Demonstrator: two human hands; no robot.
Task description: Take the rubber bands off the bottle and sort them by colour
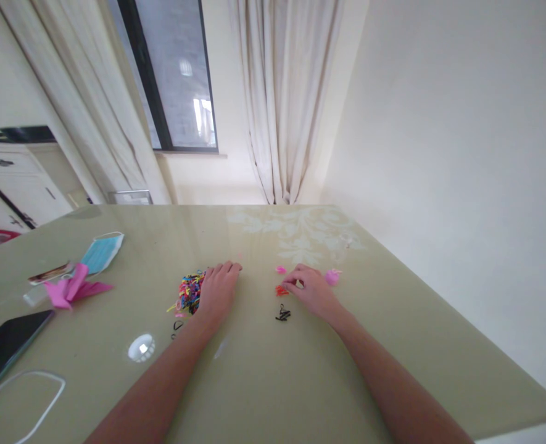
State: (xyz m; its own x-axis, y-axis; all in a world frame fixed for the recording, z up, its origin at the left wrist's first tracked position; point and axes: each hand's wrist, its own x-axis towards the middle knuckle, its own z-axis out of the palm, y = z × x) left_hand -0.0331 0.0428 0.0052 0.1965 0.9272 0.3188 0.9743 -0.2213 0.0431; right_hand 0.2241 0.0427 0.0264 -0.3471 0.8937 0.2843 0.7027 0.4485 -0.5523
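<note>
A heap of small multicoloured rubber bands (190,292) lies left of the middle of the table. Against its right side rests my left hand (219,287), palm down with the fingers stretched out, covering part of the heap. My right hand (313,290) has thumb and forefinger pinched together right at a little group of orange-red rubber bands (281,291); what is between the fingertips is too small to make out. Just behind that group are a few bright pink bands (281,269), and nearer me is a small cluster of black bands (282,314). A purple-pink bunch (332,277) sits beyond my right knuckles.
On the left of the glossy table (254,382) are a pink folded-paper bird (73,288), a blue face mask (102,253), a dark phone (8,345) and a white cable (45,404). Stray black bands (177,325) lie before the heap. A wall (462,154) borders the right side.
</note>
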